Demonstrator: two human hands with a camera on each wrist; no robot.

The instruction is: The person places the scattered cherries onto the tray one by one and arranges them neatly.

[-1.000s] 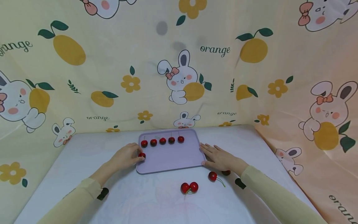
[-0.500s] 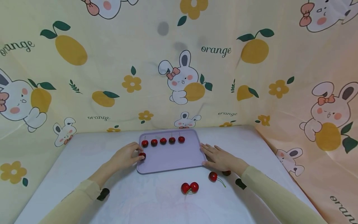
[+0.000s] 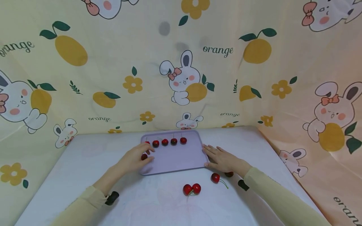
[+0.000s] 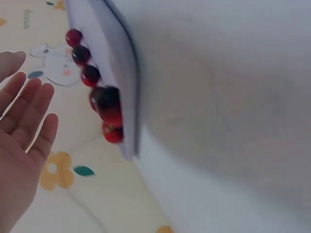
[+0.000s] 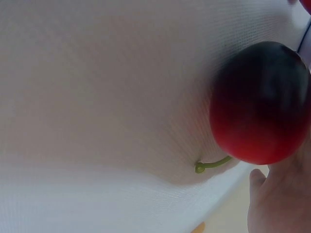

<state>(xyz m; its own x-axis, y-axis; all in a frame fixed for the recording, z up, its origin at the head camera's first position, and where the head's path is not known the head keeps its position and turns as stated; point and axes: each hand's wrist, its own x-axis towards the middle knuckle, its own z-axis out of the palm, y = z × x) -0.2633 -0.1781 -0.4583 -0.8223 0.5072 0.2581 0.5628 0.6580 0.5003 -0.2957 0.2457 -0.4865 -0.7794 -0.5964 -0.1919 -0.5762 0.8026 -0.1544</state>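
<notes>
**Front cherry (image 3: 144,156) on a lilac tray (image 3: 175,160), left hand (image 3: 134,158) over it but gripping nothing**

So the cherry sits near the left end of the tray, closer to the person than the row of five cherries (image 3: 165,142) along the far side. Only part of it shows, in the gap between thumb and index finger. Dark red, round, smooth and kinda glossy. The left hand's fingers are spread and loosely straight, wrapped around nothing; can't tell if they brush the fruit. They also cover some of the row's first cherry. Thin little stems poke up from that row.

Tray's a shallow rectangle, matte finish, rounded corners, low raised rim. The right hand (image 3: 222,158) lies flattish against its right edge, fingers straight and holding nothing.

Out on the white counter (image 3: 158,201) there's a pair of cherries (image 3: 190,189) side by side, a third cherry (image 3: 215,178) with a long bendy green stem, and a fourth cherry (image 3: 229,174) mostly hidden by the right wrist. The right wrist view has one loose cherry (image 5: 262,104) up close: near-black fading to bright red, super shiny. Behind everything hangs a creased cream cloth (image 3: 141,40) printed with bunnies, oranges and flowers.
</notes>
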